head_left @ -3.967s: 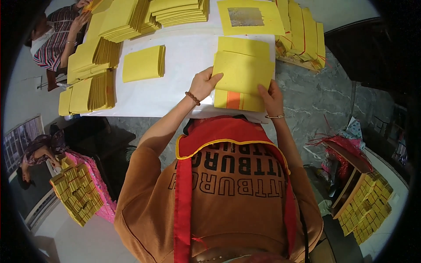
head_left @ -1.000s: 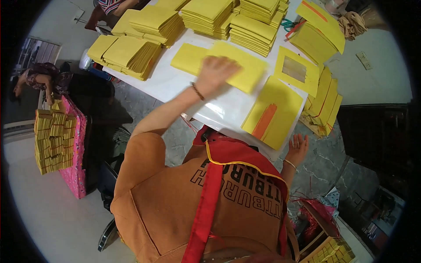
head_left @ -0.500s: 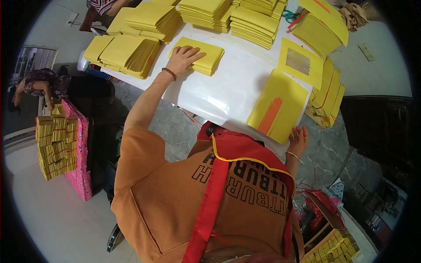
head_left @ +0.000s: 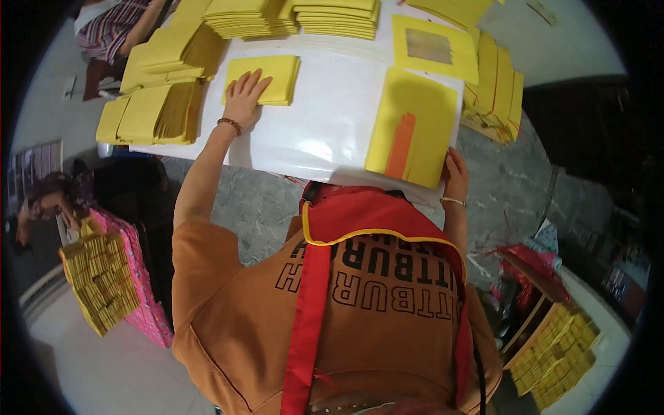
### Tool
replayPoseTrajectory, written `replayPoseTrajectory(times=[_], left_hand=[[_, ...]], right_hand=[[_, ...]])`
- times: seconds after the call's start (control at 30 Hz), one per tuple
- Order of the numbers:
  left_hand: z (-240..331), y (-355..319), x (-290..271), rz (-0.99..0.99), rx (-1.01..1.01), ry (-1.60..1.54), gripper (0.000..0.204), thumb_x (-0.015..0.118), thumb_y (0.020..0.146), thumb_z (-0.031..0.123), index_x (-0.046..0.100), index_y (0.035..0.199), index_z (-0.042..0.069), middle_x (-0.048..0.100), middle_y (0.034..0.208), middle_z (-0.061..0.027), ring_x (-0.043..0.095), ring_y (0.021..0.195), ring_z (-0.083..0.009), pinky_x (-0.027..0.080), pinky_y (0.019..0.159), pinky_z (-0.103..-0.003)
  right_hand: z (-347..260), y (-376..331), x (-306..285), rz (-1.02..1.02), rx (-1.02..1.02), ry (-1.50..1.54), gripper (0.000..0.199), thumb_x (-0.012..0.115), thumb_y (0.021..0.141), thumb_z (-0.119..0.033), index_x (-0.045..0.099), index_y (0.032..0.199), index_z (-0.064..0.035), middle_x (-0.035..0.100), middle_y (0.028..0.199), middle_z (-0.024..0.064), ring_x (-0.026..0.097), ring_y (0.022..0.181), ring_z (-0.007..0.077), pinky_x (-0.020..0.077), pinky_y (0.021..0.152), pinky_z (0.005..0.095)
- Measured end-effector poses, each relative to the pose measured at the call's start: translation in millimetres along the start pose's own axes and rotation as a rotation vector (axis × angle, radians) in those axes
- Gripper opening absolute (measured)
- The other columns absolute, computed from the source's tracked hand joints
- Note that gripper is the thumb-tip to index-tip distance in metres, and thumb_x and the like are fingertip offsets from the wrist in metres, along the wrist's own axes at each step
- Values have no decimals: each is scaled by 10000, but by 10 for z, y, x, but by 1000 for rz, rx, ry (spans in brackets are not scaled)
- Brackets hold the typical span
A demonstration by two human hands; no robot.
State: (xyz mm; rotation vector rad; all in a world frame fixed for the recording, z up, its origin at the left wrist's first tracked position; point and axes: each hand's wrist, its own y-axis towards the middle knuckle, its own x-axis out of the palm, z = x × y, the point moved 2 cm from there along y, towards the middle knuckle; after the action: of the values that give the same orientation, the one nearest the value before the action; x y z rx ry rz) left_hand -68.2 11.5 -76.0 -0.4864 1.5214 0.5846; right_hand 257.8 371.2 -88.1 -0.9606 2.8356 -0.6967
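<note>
My left hand (head_left: pixel 247 95) lies flat, fingers spread, on a small stack of folded yellow paper (head_left: pixel 280 76) on the white table (head_left: pixel 311 131). A larger yellow sheet (head_left: pixel 387 104) with an orange strip (head_left: pixel 400 145) rests at the table's front right. Beside that sheet's right edge is my right hand (head_left: pixel 454 174), its fingers extended along the table edge. Whether the fingertips touch the sheet I cannot tell. Behind it lies a yellow frame-like sheet (head_left: pixel 449 63) with a rectangular opening.
Tall stacks of folded yellow paper stand at the left (head_left: pixel 149 114) and back (head_left: pixel 335 17) of the table. Tied yellow bundles (head_left: pixel 498 83) sit beyond its right edge. At far left, another person (head_left: pixel 52 200) is by a pink-covered surface (head_left: pixel 131 277) with yellow bundles.
The whole view has shifted, so the table sits further left and higher. My left hand remains on the small stack; my right hand is now further up beside the sheet's edge.
</note>
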Motion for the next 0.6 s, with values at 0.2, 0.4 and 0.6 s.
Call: replayPoseTrajectory(times=[0.2, 0.4, 0.6], left_hand=[[130, 93, -282, -122, 6, 36, 724, 580, 622, 97, 305, 1276, 240, 255, 1349, -80, 235, 1232, -275, 174, 983, -486], [1308, 357, -636, 312, 188, -290, 508, 611, 591, 106, 525, 1091, 121, 515, 1080, -96, 464, 1007, -280, 349, 808, -435], [2557, 475, -398, 211, 463, -654, 300, 528, 696, 7, 559, 992, 49, 516, 831, -100, 484, 767, -269, 396, 671, -353]], right_hand=[[-99, -59, -3, -108, -12, -114, 355, 509, 848, -184, 486, 1167, -28, 562, 1035, 46, 537, 892, 117, 423, 741, 242], [-121, -159, 18, -100, -21, -163, 346, 498, 836, -120, 485, 1162, -3, 564, 1020, 48, 529, 884, 110, 416, 758, 225], [-74, -164, -22, -127, -6, -208, 337, 495, 836, -118, 490, 1153, -7, 562, 1001, 62, 530, 876, 128, 411, 777, 232]])
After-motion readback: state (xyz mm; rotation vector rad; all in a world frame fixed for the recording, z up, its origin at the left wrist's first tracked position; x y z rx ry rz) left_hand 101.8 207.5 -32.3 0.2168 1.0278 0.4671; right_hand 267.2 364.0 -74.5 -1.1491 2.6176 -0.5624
